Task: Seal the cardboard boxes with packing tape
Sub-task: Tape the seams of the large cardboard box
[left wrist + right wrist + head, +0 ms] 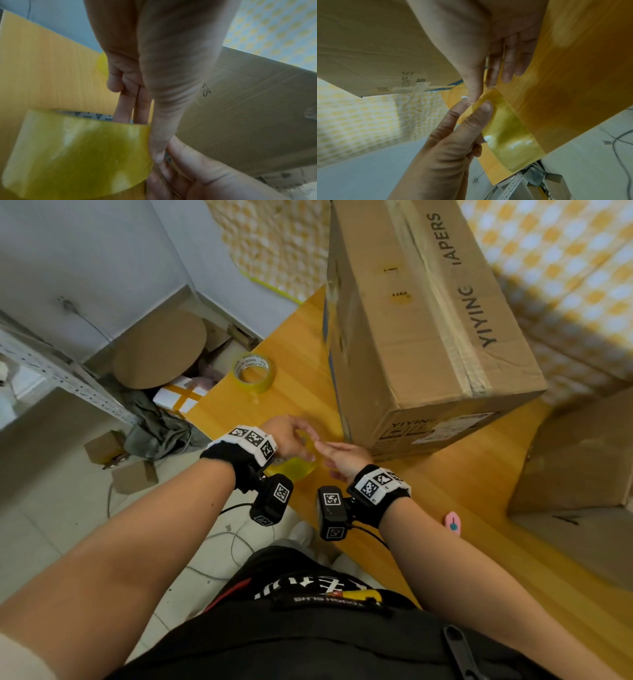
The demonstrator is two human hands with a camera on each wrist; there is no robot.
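While a roll of yellow packing tape (77, 154) hangs on the left hand (291, 440), two of that hand's fingers (123, 108) pass through the roll's core and its thumb lies along the outer side, so the roll sits below and around the fingers rather than in the palm. At the roll's right edge, just beyond the left thumb tip, a loose end of tape (489, 97) stands away from the roll. The right hand (342, 458) meets it there: thumb and forefinger close narrowly on or at that end, while the other fingers (508, 65) stay straight; whether the pinch has actually caught the tape cannot be told for certain. The two hands touch at the fingertips above a yellow wooden table (301, 392).

Just beyond the hands and to their right stands a large cardboard box (421, 313), printed YIYING, with a tape strip (442, 302) running along its top seam. Farther from the grip, ahead and to the left, a second tape roll (254, 372) lies flat on the table. Right of the right forearm sits another cardboard box (579, 460), and a small pink object (452, 522) lies on the table beside that forearm.
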